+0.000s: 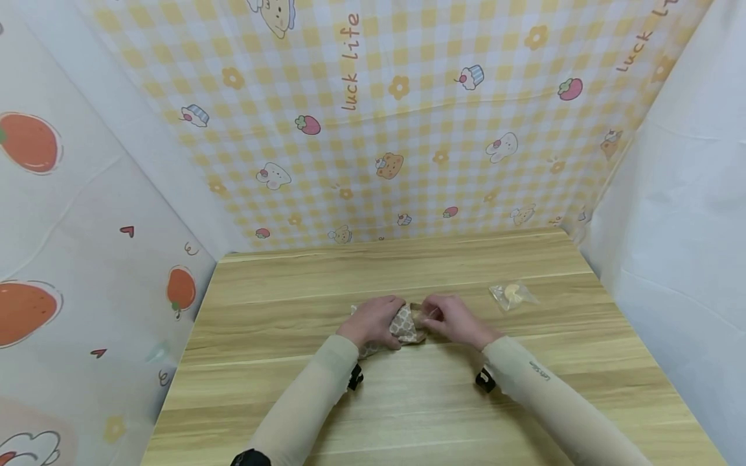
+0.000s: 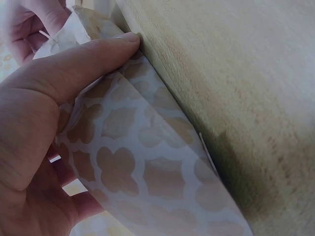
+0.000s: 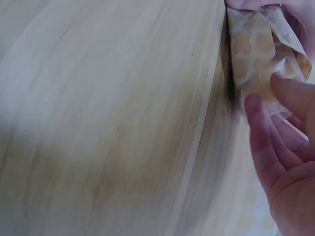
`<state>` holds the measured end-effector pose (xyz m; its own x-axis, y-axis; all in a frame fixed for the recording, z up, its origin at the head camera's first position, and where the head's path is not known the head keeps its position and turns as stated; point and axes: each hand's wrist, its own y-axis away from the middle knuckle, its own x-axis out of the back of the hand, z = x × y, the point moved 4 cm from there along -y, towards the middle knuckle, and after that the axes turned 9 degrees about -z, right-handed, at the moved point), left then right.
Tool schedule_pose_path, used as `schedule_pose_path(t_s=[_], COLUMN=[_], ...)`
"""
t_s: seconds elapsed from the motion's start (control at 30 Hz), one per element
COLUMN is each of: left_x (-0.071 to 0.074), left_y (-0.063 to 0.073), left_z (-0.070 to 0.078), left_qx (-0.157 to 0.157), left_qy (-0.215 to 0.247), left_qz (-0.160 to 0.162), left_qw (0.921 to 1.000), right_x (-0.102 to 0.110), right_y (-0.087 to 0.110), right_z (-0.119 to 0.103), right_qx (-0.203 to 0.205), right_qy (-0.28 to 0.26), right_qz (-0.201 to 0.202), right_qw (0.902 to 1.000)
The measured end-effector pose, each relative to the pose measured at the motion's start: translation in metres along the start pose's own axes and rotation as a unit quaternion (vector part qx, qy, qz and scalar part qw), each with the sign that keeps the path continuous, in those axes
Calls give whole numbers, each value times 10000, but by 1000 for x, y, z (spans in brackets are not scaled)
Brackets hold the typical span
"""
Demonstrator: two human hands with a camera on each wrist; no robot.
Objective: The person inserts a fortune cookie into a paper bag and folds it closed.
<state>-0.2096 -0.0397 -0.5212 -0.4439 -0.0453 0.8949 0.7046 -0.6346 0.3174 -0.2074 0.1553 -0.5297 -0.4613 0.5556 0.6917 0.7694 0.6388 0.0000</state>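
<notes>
a paper bag (image 1: 403,323) with a pale, petal-like print was held low at the wooden table (image 1: 431,408), in the middle, between the two hands. its long side was turned from left to right, so its left part was covered by the left hand (image 1: 375,320) and its open end was pointed at the right hand (image 1: 457,321). the left hand was placed nearer, right over the bag, and the bag was gripped by it, thumb on one side and fingers on the other. by the right hand, a clear packet (image 3: 263,89) was pinched just at that open end, so most was judged to depend on how the packet and the opening were lined up. how much of the packet was inside could not be told. in the head view, the packet was mostly hidden by the right hand, but in the right wrist view it was shown better, with tan colour seen through its shiny skin. in the left wrist view, the bag's print and a long fold were shown up close. only in the head view was a second packet (image 1: 526,298) shown, with a round, pale thing (image 1: 513,293) inside; it was set to the right of the right hand and farther back, touched by no hand.
</notes>
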Motion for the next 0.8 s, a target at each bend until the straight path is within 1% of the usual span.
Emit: schedule_pose_path(t_s=[0.17,0.4,0.67,0.8], left_x=[0,0,-1,-1], left_y=[0,-1,-1,-1], left_z=[0,-1,-2,-2], left_qx=[-13,-37,-55,-130], left_qy=[-4,-17,34,32], left_qz=[-13,-11,-16,43], left_qw=[10000,10000,10000,9999], right_x=[-5,-13,-17,-18], right_y=[-4,-9,-14,-17], right_z=[-1,-4,-5,-2], right_qx=[-160,-194,-578,-776], right_qy=[-254,-487,-883,-960], right_qz=[18,59,107,144], right_qw=[9995,9986,9944,9922])
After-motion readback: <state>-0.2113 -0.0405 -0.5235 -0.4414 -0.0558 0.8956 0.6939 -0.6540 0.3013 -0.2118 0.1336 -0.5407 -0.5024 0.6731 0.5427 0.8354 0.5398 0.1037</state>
